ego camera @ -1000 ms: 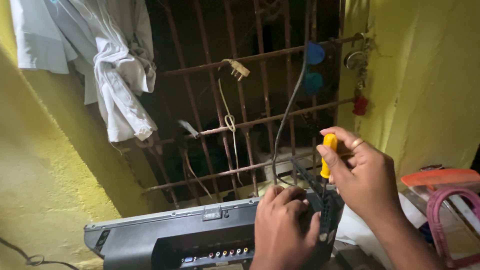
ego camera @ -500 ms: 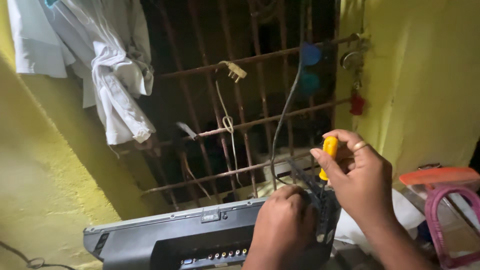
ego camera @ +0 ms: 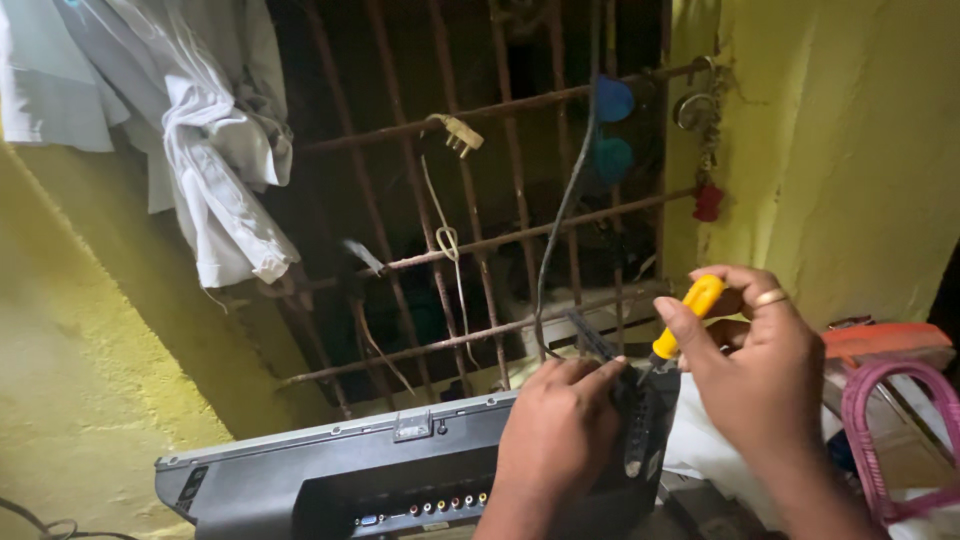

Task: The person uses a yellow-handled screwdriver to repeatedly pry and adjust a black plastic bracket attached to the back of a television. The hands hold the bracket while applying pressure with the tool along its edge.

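Note:
My right hand (ego camera: 755, 370), with a ring on one finger, grips a yellow-handled screwdriver (ego camera: 683, 315) whose tip points down at the back of a grey flat-screen set (ego camera: 330, 470). My left hand (ego camera: 555, 440) rests on the dark back panel of the set beside the screwdriver tip, fingers curled against a black part there. A row of coloured sockets (ego camera: 430, 505) shows low on the set's back. A dark cable (ego camera: 565, 200) rises from the set up past the window bars.
A rusty barred window (ego camera: 480, 240) fills the middle, with a white plug (ego camera: 455, 130) hanging on a cord. White cloth (ego camera: 200, 130) hangs at upper left. Yellow walls stand on both sides. An orange thing (ego camera: 885, 340) and a pink ring-shaped handle (ego camera: 880, 430) lie at right.
The view has shifted slightly; both hands stay on the back of the set, with the screwdriver held in much the same place.

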